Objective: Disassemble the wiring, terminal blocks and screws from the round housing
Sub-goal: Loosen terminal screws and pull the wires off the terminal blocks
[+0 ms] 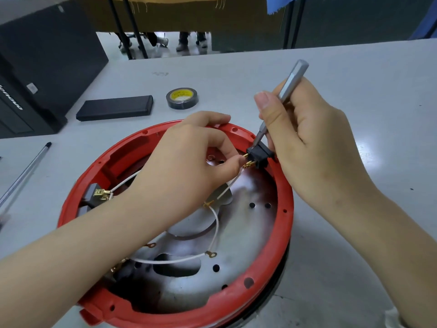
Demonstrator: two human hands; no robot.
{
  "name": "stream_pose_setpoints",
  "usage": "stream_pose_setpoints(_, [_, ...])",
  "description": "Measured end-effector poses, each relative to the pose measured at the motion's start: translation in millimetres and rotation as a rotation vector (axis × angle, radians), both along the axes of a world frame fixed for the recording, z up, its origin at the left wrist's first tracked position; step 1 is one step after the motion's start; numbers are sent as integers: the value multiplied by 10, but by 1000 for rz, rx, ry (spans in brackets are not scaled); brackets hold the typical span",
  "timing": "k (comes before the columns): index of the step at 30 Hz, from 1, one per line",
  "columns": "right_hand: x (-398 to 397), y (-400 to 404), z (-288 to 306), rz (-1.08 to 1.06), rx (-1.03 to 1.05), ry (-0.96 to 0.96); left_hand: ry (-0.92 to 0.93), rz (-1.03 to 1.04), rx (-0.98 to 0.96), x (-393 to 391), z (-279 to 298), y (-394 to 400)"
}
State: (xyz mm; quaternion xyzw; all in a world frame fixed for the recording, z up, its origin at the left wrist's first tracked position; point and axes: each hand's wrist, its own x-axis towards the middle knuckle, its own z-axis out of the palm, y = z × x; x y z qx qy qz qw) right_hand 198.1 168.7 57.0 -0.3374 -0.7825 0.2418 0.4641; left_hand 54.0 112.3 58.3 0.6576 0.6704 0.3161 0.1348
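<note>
Gripping slim grey metal screwdriver (287, 87): right hand (305, 138), tip on black terminal block (259, 156) at round red housing (286, 209) rim | left hand (189, 159) pinches brass connector (248, 165) beside block

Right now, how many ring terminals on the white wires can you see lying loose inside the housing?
2 plainly: one ring terminal ends the curved white wire near the plate's centre, another shows beside the left forearm. More may be hidden under the left hand and forearm.

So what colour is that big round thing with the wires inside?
The round housing has a red rim, with a silvery metal plate inside. The head view shows it plainly.
</note>
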Motion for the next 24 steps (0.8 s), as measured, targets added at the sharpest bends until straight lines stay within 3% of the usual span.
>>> stream_pose_setpoints(24, [-16, -6, -33, -35, 109, -1, -15, -35, -8, 13, -18, 26])
